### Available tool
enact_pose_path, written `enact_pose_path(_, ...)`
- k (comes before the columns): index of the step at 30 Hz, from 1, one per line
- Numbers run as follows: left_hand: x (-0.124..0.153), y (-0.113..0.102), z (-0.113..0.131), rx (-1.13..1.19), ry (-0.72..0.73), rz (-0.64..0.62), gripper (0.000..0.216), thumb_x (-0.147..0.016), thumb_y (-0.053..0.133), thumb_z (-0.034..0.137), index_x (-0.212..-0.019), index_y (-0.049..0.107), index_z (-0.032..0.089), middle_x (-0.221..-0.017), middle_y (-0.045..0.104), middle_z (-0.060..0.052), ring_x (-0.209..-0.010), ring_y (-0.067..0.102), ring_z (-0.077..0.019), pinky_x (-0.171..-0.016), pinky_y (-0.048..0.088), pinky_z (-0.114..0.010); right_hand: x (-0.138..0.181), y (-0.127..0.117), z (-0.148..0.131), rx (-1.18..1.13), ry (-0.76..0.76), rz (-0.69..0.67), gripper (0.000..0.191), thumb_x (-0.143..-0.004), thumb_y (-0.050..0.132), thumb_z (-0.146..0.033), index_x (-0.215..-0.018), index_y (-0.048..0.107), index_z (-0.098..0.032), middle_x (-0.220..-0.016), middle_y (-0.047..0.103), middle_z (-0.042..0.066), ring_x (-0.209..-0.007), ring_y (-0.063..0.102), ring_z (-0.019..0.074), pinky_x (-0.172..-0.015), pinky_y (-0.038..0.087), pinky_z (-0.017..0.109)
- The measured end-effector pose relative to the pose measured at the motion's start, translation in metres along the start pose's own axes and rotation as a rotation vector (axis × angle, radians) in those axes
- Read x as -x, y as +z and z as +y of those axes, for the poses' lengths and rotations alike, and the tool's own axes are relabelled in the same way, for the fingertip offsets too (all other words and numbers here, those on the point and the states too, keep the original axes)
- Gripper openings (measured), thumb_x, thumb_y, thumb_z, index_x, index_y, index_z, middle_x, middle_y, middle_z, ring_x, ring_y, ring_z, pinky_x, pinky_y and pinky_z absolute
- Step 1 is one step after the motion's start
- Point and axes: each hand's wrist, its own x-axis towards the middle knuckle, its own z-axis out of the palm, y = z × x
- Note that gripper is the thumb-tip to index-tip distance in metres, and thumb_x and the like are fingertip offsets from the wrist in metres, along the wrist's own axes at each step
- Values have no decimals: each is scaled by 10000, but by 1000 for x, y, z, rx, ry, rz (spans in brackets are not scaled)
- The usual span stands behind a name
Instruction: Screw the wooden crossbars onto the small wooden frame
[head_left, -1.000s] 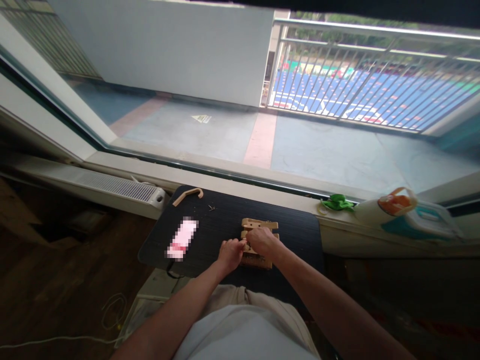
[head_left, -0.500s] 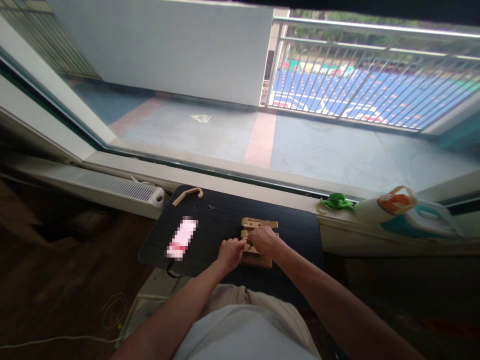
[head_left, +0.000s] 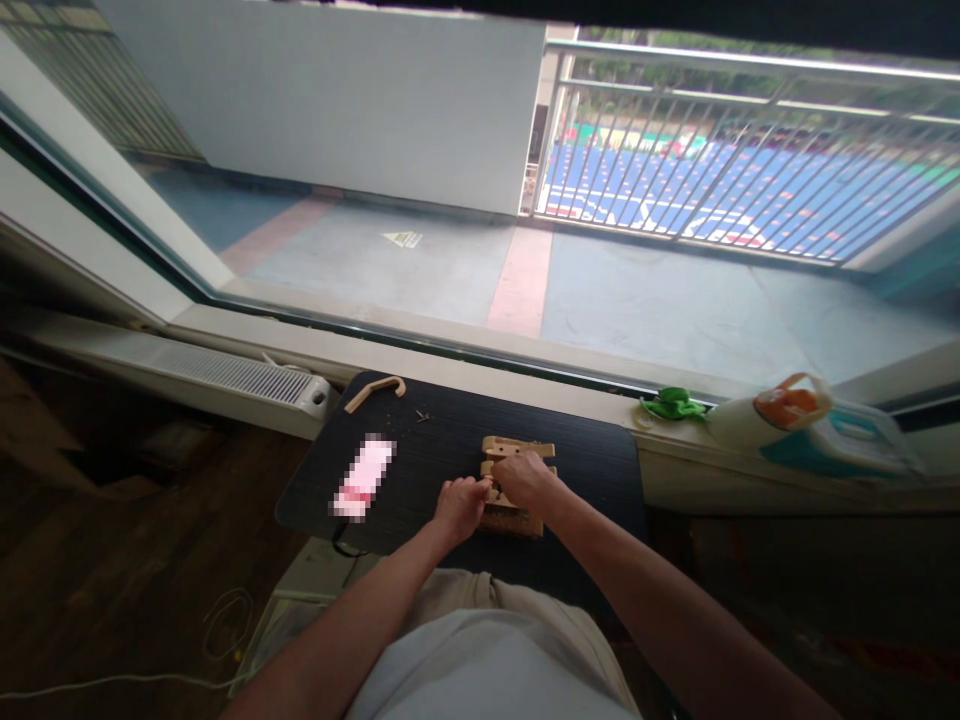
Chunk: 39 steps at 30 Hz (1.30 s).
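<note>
A light-brown wooden piece with several slats (head_left: 517, 521) lies on the black table (head_left: 442, 425) in front of me. My left hand (head_left: 461, 505) is closed at its left edge, thumb and fingers pinched near the middle slat. Over the same middle part, my right hand (head_left: 527, 480) is closed with its fingers bent down. The two hands' fingertips nearly meet. What they pinch is too small and covered to make out. Beyond the right hand, the far slat (head_left: 517, 448) shows small dark holes.
A hooked wooden piece (head_left: 379, 390) lies at the table's far left, with small thin bits (head_left: 424, 416) beside it. A blurred pink-and-white item (head_left: 365, 477) is left of my hands. On the windowsill stand a green cloth (head_left: 675, 403) and a white container (head_left: 750, 415). A radiator (head_left: 247, 380) adjoins the table.
My right hand has shifted very slightly to the left over the wooden piece. The left hand stays in place, and nothing else has visibly moved.
</note>
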Motion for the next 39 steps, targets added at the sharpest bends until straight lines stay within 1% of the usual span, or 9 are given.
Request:
enact_pose_path(4,0,-1,0,6,-1,-11,293,-844,360,215,-1093,496,289,-913,588,-41,-898,538,-194,-746,355,-318,2,-3,-1,13,-20,-4,247,-766,455,-71,-894,656,-135,-909,673,108,-861,617,227,-700,479,315)
enact_pose_path(8,1,-3,1,0,-7,-25,273,-843,366,208,-1064,512,277,-916,588,-40,-905,538,-192,-761,356,-320,0,-2,-1,10,-20,-10,257,-771,446,-71,-902,656,-140,-912,672,110,-865,616,219,-702,476,306)
enact_pose_path(13,1,-5,2,-15,-17,-53,277,-833,381,197,-1066,508,278,-932,587,-41,-917,538,-189,-775,360,-318,-3,0,1,-7,-16,5,259,-800,421,-111,-904,657,-134,-910,672,113,-853,619,208,-695,478,293)
enact_pose_path(19,1,-4,1,-10,-6,-26,302,-825,390,188,-1092,493,287,-920,591,-38,-898,546,-193,-761,364,-320,-5,3,1,-2,-1,17,250,-786,433,-109,-887,661,-120,-893,672,132,-836,623,218,-683,481,301)
enact_pose_path(24,1,-3,1,-21,4,-13,229,-829,378,199,-983,538,256,-896,590,-36,-887,545,-193,-745,366,-317,-3,3,0,0,-20,17,247,-770,442,-93,-864,665,-139,-878,675,117,-841,621,232,-681,482,317)
enact_pose_path(26,1,-3,1,-21,4,-19,219,-832,374,200,-968,539,248,-891,588,-39,-890,543,-195,-741,364,-320,-2,2,1,-2,-23,7,247,-766,443,-88,-860,666,-140,-873,675,115,-844,619,236,-687,481,320)
enact_pose_path(31,1,-1,0,0,17,3,271,-827,386,204,-1060,498,284,-892,587,-33,-881,545,-197,-723,360,-319,1,2,3,-8,-17,17,272,-784,419,-100,-911,655,-148,-908,669,115,-877,610,233,-709,475,320)
enact_pose_path(34,0,0,-1,0,16,6,272,-829,384,211,-1064,498,286,-891,588,-35,-874,546,-195,-719,356,-314,-1,6,5,-15,0,36,284,-798,398,-110,-927,650,-139,-914,664,125,-883,607,231,-713,469,319)
enact_pose_path(39,0,-1,-1,-1,12,-12,280,-830,380,213,-1074,492,292,-911,586,-35,-888,541,-196,-732,354,-316,-5,12,5,-24,29,6,275,-797,406,-118,-920,652,-135,-886,666,130,-858,614,231,-683,470,305)
